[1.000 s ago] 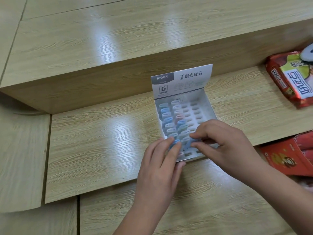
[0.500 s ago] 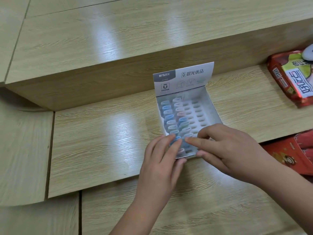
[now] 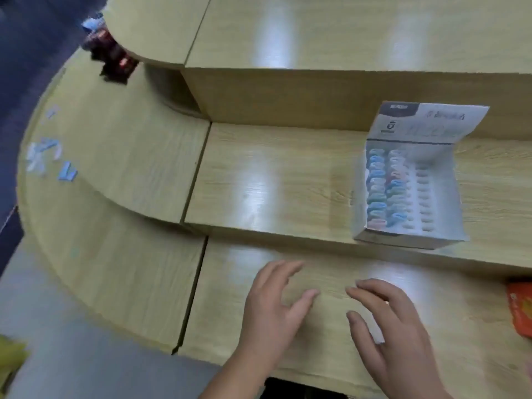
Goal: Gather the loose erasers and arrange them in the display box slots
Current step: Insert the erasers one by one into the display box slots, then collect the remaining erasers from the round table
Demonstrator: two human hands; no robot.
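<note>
Erasers are in neither hand at this moment. The left hand (image 3: 276, 309) hovers over the near tier of the bench (image 3: 138, 254) with its fingers (image 3: 305, 296) spread and empty, and the right hand (image 3: 397, 329) sits just beside it, fingers likewise loose and holding nothing. Both are well apart from the display box (image 3: 414, 180), which stands on the middle tier to the far right, its printed lid flap upright at the back.

Inside the box, the two left columns of slots hold filled erasers (image 3: 385, 188), mostly blue with some pink and teal, while the columns to the right look empty, though blur makes an exact count impossible. So the task seems under half done. A scatter of loose erasers (image 3: 49, 156), pale and blue, lies on the curved middle tier at the far left, well apart from the box and from both hands; those look like what is left to gather.

The bench steps up in tiers, and the left end curves away to a rounded edge, with the loose pieces lying close to it, so a careless sweep could push them off. Open wood lies between hands and scatter, with nothing in the path. An orange packet (image 3: 521, 309) sits at the right edge, and dark red packets (image 3: 115, 57) lie far left.
</note>
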